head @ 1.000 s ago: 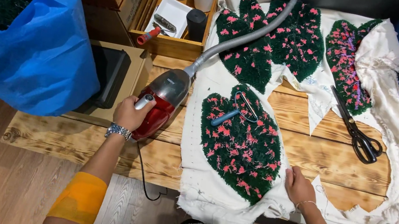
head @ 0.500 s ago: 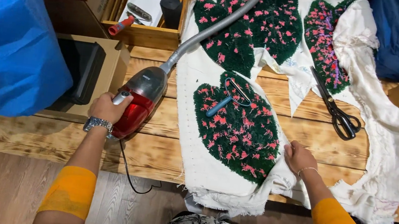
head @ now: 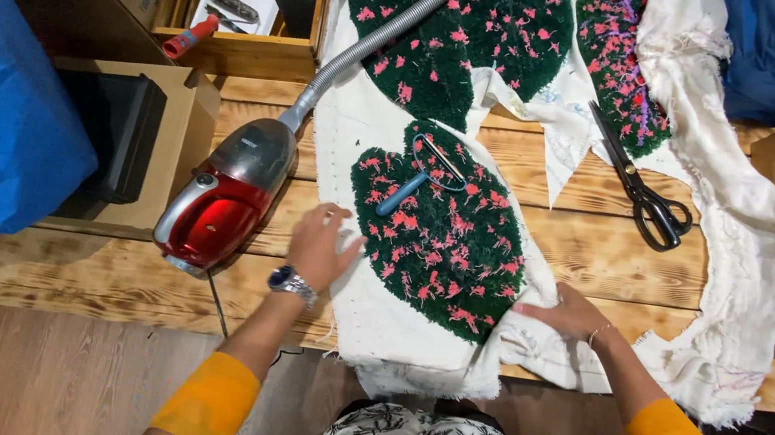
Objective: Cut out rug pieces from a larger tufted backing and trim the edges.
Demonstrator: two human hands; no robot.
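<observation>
While both hands press flat on the white cloth point(head: 412, 332), neither grasps anything: the left hand point(head: 317, 248) lies with fingers spread, just left of the near rug point(head: 441, 230), and the right hand point(head: 571, 314) rests loosely at that rug's right edge, fingers extended. Three green-and-pink tufted rugs lie on the cloth: one near, two far point(head: 475, 28) point(head: 622, 59). One blue-handled tool point(head: 418, 181) lies on the near rug. One red vacuum point(head: 223, 200) sits just left of the left hand, its grey hose point(head: 383, 35) running far. One pair of black scissors point(head: 640, 182) lies right on the wooden table point(head: 96, 278).
</observation>
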